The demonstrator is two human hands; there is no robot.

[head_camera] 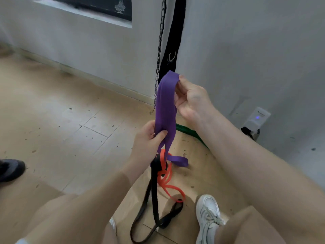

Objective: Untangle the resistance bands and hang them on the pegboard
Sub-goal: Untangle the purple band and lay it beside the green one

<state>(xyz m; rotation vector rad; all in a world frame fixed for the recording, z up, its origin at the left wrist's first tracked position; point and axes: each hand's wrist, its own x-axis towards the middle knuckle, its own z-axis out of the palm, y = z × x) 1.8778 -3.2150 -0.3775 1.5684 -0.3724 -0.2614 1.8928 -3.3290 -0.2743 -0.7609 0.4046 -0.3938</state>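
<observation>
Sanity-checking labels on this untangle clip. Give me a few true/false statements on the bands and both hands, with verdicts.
1. The right hand pinches the top fold of the purple band. True.
2. The left hand hangs free, touching nothing. False: it grips the purple band lower down, thumb across it.
3. The orange band and black band are knotted together below the left hand. True.
4. The purple band is fully clear of the tangle. False: its lower end runs into the knot with the orange and black bands.
5. A green band lies on the floor by the wall. True.
6. The purple band hangs from the metal chain. False: only the hands hold it.
</observation>
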